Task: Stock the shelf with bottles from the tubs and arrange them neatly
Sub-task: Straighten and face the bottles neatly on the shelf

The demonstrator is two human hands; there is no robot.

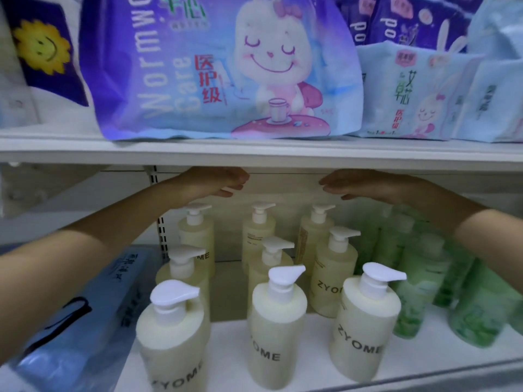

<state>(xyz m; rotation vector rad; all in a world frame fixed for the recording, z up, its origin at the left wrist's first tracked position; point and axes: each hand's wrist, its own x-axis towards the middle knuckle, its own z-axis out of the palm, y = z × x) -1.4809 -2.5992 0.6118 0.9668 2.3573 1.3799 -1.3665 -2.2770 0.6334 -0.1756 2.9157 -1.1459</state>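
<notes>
Cream ZYOME pump bottles (276,335) are standing three deep on the shelf (317,363), green bottles (424,278) just beside them. Left hand (215,183) and right hand (365,185) are hovering over the back row, both grips flat and apart, holding nothing.

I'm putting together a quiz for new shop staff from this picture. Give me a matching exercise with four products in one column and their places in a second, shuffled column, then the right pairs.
Things:
1. ZYOME pump bottles
2. green bottles
3. purple rabbit pack
4. blue wrapped pack

Places:
A. on the upper shelf
B. far left of the lower shelf
C. right side of the lower shelf
D. middle of the lower shelf, in rows front to back

Pairs: 1-D, 2-C, 3-A, 4-B
</notes>
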